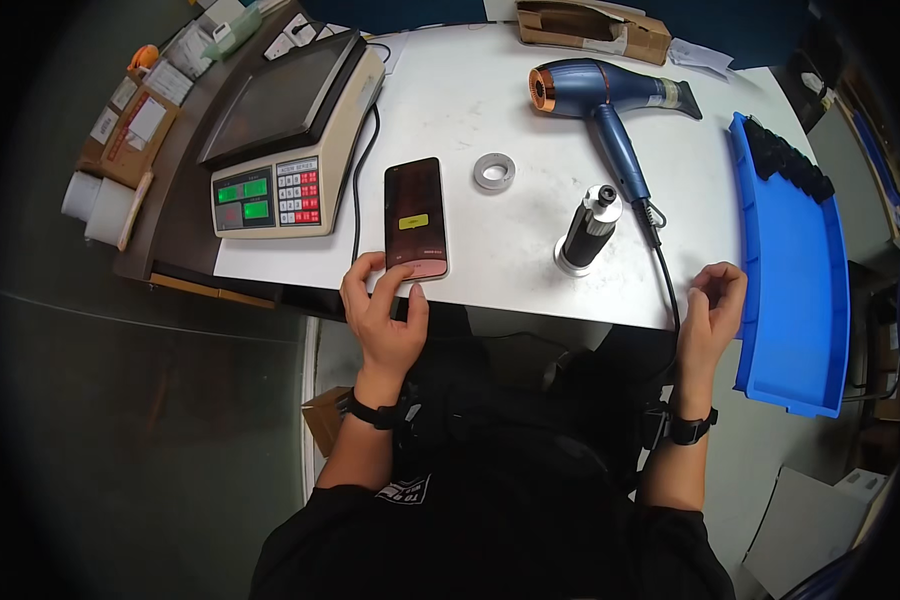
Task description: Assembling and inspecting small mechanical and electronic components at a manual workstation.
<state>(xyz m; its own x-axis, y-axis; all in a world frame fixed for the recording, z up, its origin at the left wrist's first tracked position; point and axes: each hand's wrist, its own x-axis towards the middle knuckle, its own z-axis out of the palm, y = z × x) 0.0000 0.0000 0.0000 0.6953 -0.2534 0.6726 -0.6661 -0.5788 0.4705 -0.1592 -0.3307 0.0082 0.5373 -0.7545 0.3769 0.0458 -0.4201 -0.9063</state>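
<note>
A smartphone (417, 215) with a dark screen and a yellow button lies face up near the table's front edge. My left hand (384, 315) is at its lower end, fingers spread, one fingertip touching the bottom of the screen. At the table's right front corner rests my right hand (713, 310), loosely curled with a gap between thumb and fingers and nothing visible in it. It is close to a long blue plastic tray (795, 300). Between the hands, a black and silver cylindrical tool (590, 235) stands upright. Behind it lies a roll of tape (494, 172).
A blue hair dryer (585, 88) lies at the back right, its cord running off the front edge. A weighing scale (295, 140) with lit green displays stands left. Black items (785, 165) fill the tray's far end. An open cardboard box (595, 32) lies at the back.
</note>
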